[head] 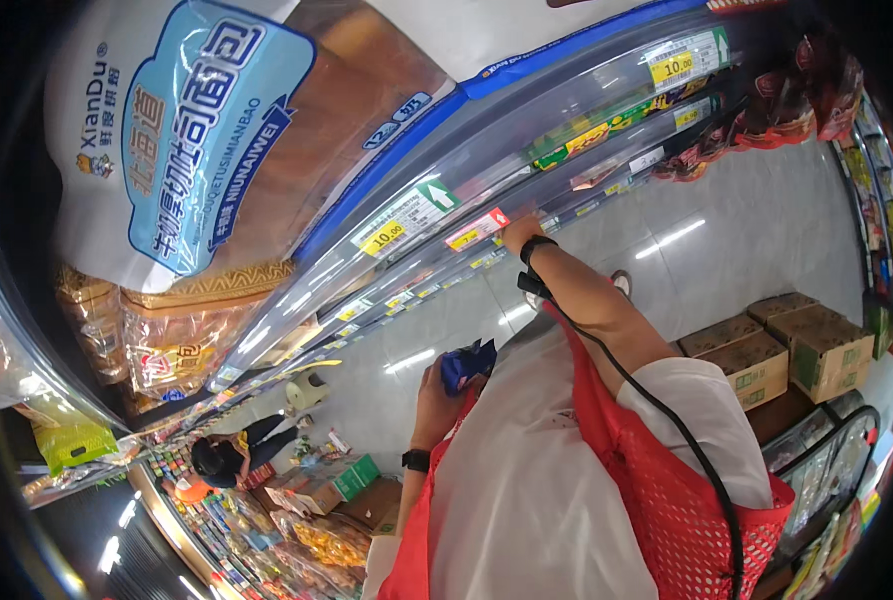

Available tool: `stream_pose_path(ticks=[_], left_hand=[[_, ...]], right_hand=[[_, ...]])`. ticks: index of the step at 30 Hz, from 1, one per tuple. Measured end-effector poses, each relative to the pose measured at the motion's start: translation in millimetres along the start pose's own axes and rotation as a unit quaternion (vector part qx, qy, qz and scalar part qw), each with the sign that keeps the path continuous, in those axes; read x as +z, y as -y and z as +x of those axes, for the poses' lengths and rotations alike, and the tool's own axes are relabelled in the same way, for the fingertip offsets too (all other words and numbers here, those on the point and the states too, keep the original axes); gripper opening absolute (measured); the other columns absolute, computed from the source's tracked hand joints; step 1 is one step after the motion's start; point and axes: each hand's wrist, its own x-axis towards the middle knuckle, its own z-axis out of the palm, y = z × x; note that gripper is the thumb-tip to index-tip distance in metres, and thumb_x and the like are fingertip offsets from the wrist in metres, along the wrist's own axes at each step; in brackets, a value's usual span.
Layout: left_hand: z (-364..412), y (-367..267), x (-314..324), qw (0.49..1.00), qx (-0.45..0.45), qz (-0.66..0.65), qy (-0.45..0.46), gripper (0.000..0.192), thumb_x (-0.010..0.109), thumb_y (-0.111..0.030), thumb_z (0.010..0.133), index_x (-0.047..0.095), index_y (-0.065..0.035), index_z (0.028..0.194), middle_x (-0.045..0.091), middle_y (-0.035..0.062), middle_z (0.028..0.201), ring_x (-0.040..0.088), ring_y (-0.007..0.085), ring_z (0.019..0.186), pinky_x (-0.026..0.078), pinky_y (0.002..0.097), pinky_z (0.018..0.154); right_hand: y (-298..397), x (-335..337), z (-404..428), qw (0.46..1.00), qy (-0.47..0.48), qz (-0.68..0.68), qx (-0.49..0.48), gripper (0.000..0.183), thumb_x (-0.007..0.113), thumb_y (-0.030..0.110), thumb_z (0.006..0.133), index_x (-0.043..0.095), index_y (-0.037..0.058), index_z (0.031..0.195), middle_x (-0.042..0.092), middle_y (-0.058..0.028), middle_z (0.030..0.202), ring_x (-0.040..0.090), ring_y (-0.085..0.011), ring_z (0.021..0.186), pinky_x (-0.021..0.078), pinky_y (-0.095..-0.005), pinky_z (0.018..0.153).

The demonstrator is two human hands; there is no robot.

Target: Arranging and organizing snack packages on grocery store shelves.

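Observation:
My left hand (433, 409) is closed around a shiny dark-blue snack packet (464, 369) in front of my body. A dark watch band sits on that wrist. My right hand (523, 231) reaches to the front of a lower shelf, beside a red-topped price label (478, 229). Its fingers are partly hidden by the shelf edge, and I cannot tell whether they hold anything. Above, a large bag of sliced toast bread (281, 150) fills the upper left. Another packaged bread (168, 345) lies beside it.
Clear price-label strips (409, 217) run along the shelf edges. Stacked cardboard boxes (754, 360) and a black-handled cart (829, 450) stand at right. At lower left a person (229, 457) is near more boxes (326, 484). A black cable (664, 409) crosses my right arm.

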Motion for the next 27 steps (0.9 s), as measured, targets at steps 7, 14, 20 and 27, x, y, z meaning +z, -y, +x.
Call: stream_pose_path(ticks=[7, 14, 20, 27], left_hand=[[54, -18, -4, 0.99, 0.114, 0.05, 0.058, 0.068, 0.078, -0.023, 0.078, 0.048, 0.0011, 0.133, 0.058, 0.0227, 0.118, 0.059, 0.0393, 0.107, 0.05, 0.0416, 0.09], [142, -27, 65, 0.968, 0.206, 0.127, 0.062, 0.082, 0.075, -0.03, 0.081, 0.034, -0.0006, 0.145, 0.042, 0.0302, 0.133, 0.044, 0.0459, 0.123, 0.039, 0.0488, 0.103], [196, -113, 101, 0.921, 0.352, 0.165, -0.003, 0.073, 0.068, -0.023, 0.087, 0.03, -0.0023, 0.146, 0.045, 0.0296, 0.131, 0.045, 0.0478, 0.119, 0.039, 0.052, 0.1], [219, -160, 121, 0.912, 0.305, 0.271, -0.034, 0.06, 0.062, -0.002, 0.078, 0.043, -0.0036, 0.135, 0.056, 0.025, 0.127, 0.055, 0.0426, 0.117, 0.045, 0.0479, 0.096]], right_hand=[[-45, -44, -24, 0.988, 0.0, 0.135, 0.073, 0.03, 0.06, 0.019, 0.084, 0.069, 0.0037, 0.107, 0.068, -0.0203, 0.107, 0.063, -0.0367, 0.106, 0.0512, -0.0431, 0.089], [-89, -86, -149, 0.939, -0.174, 0.297, -0.014, 0.037, 0.063, 0.018, 0.082, 0.062, -0.0001, 0.115, 0.062, -0.0245, 0.111, 0.059, -0.0402, 0.107, 0.048, -0.0445, 0.094], [-154, -90, -281, 0.904, -0.198, 0.339, 0.168, 0.043, 0.063, 0.016, 0.081, 0.06, -0.0011, 0.121, 0.06, -0.0245, 0.112, 0.059, -0.0405, 0.107, 0.0482, -0.0439, 0.09], [-198, -86, -373, 0.81, -0.287, 0.352, 0.371, 0.043, 0.063, 0.014, 0.083, 0.06, -0.0013, 0.123, 0.063, -0.0239, 0.113, 0.064, -0.0346, 0.098, 0.0497, -0.0398, 0.087]])
